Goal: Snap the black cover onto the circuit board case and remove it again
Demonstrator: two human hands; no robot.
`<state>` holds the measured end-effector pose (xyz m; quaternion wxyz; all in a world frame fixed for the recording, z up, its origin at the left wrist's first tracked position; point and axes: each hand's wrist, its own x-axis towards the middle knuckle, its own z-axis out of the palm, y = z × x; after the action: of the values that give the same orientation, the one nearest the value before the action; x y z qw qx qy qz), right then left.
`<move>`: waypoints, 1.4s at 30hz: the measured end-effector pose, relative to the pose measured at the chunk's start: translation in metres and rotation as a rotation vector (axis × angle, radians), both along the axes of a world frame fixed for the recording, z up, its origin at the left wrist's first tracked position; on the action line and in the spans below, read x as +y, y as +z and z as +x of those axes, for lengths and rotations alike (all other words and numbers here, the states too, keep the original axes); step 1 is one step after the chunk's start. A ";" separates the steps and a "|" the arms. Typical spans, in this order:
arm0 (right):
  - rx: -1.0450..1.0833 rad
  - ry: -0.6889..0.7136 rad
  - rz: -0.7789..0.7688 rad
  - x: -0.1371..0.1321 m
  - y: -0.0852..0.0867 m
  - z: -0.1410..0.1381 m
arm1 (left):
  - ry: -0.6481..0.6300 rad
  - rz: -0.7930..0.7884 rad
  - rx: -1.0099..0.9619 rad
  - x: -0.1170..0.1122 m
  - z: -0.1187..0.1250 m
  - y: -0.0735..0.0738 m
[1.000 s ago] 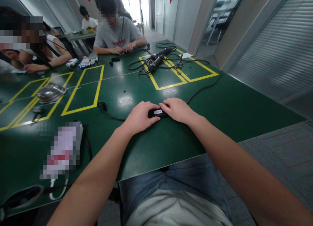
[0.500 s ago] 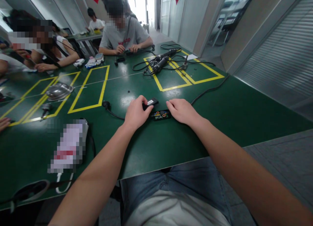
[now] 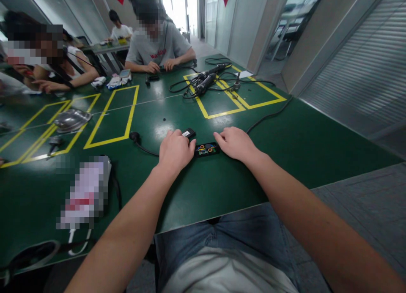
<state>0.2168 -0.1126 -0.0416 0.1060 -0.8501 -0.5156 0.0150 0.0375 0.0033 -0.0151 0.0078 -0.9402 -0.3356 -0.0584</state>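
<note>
An open black electronics case (image 3: 207,149) lies on the green table, its circuit board with two orange-ringed coils facing up. My left hand (image 3: 176,150) is closed at the left end of the case, thumb against its edge; the fingers' undersides are hidden. My right hand (image 3: 236,144) is curled closed over the right end, covering it. Just behind my left hand rests a black cover (image 3: 189,133) with a white label, partly hidden by the fingers. A black cable with a plug (image 3: 135,137) comes out on the left, another cable (image 3: 269,116) on the right.
Black handheld tools (image 3: 206,82) with tangled cables lie in yellow-taped areas (image 3: 225,114) ahead. At left are a shiny metal piece (image 3: 72,119) and a blurred-out device (image 3: 82,191) with a white cable. A co-worker (image 3: 158,47) works across the table; others sit at left.
My left hand has let go of the black cover, which now lies on the table, and has closed at the case's left end. My right hand stays put. The view has shifted slightly.
</note>
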 end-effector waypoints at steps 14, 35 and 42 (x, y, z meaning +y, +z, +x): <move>0.015 -0.012 0.020 0.000 0.003 -0.001 | 0.021 -0.009 -0.054 -0.002 0.001 0.002; 0.054 -0.010 0.055 0.000 0.002 0.000 | 0.058 -0.163 -0.253 0.013 0.000 -0.011; 0.119 -0.018 0.100 0.000 0.003 0.000 | -0.009 -0.228 -0.280 0.019 0.000 -0.013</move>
<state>0.2172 -0.1129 -0.0387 0.1788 -0.8461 -0.5007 0.0387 0.0377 0.0219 -0.0285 -0.1457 -0.9192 -0.3335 -0.1502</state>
